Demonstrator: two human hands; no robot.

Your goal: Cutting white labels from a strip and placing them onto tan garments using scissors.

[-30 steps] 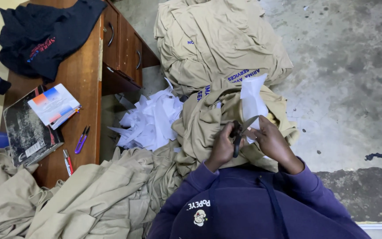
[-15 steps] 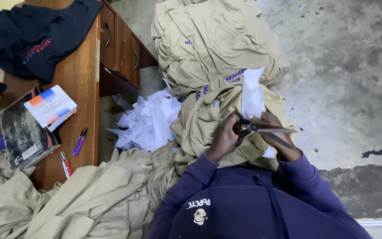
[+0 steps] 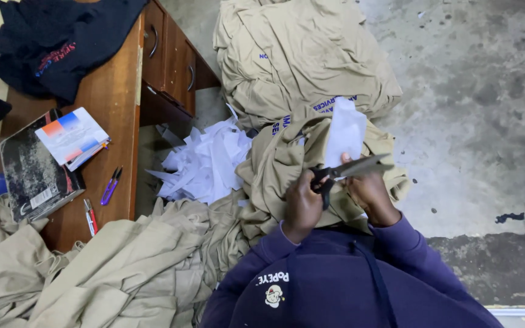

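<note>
Over khaki cloth (image 3: pixel 274 164), left hand (image 3: pixel 302 203) gripping scissors (image 3: pixel 350 169), right hand (image 3: pixel 369 191) pinching white paper (image 3: pixel 346 130)

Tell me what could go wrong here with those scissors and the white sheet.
The right hand holds the white sheet right at the blades of the scissors, so a finger might get nicked. The khaki garment lies directly beneath and could be snipped too.

Black-handled scissors (image 3: pixel 350 169) in my left hand (image 3: pixel 302 203), blades level; white paper piece (image 3: pixel 346 135) upright in my right hand (image 3: pixel 369 191).
</note>
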